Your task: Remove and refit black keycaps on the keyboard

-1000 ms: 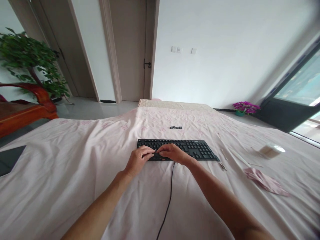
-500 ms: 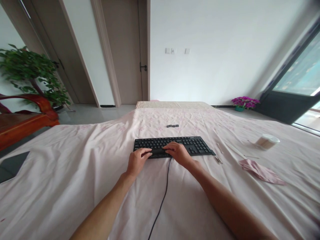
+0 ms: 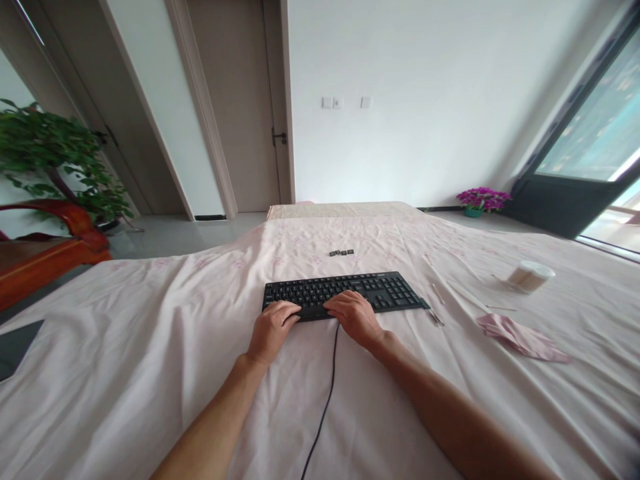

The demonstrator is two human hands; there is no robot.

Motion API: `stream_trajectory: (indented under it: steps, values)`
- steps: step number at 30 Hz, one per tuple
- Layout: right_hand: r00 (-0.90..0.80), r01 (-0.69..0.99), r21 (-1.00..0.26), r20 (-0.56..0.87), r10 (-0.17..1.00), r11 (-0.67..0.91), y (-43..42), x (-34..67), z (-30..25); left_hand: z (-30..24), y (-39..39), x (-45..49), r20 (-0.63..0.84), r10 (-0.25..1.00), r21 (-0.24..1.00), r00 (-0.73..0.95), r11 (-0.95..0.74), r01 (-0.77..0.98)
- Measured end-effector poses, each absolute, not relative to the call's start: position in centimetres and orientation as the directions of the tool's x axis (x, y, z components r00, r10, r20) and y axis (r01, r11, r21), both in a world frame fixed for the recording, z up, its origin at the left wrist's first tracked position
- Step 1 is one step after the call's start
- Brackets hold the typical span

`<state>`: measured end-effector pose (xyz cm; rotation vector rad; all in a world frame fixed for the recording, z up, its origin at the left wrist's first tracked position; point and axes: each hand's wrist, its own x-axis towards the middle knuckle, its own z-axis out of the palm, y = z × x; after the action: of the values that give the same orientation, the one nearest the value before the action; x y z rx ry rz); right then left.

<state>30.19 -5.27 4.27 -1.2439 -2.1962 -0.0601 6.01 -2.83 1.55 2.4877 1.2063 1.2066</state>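
A black keyboard (image 3: 380,290) lies on a pink sheet (image 3: 150,347), and its black cable (image 3: 325,400) runs toward me between my arms. My left hand (image 3: 270,327) is curled at the keyboard's near edge, its fingertips touching the bottom row of keys. With fingers bent down, my right hand (image 3: 355,315) rests on the bottom row near the middle. A small gap of keys shows between the hands. What the fingertips press on is hidden. Three loose black keycaps (image 3: 341,253) lie in a row beyond the keyboard.
Right of the keyboard lie thin sticks (image 3: 437,293), a small metal tool (image 3: 435,317), a crumpled pink cloth (image 3: 520,337) and a round white container (image 3: 530,275). A dark flat object (image 3: 15,343) sits at the left edge. A wooden seat (image 3: 45,247) and a plant (image 3: 55,157) stand to the left.
My hands, pinched close together over the bottom row before, have drawn apart and back toward the near edge. The view has shifted slightly; the keyboard has stayed put.
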Motion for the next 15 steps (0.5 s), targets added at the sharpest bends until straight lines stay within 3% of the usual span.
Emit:
stream_trajectory:
  steps: [6,15]
  values:
    - [-0.369,0.821,-0.216,0.506,0.779,0.529,-5.22,30.09,3.8,2.02,-3.0,6.04,0.602,0.705,0.378,0.375,-0.665,0.643]
    - [-0.356,0.798,-0.263,0.521,0.776,0.543,-4.87,30.5,3.34,1.91,-2.88,5.88,0.584,0.716,0.384,0.382,-0.659,0.647]
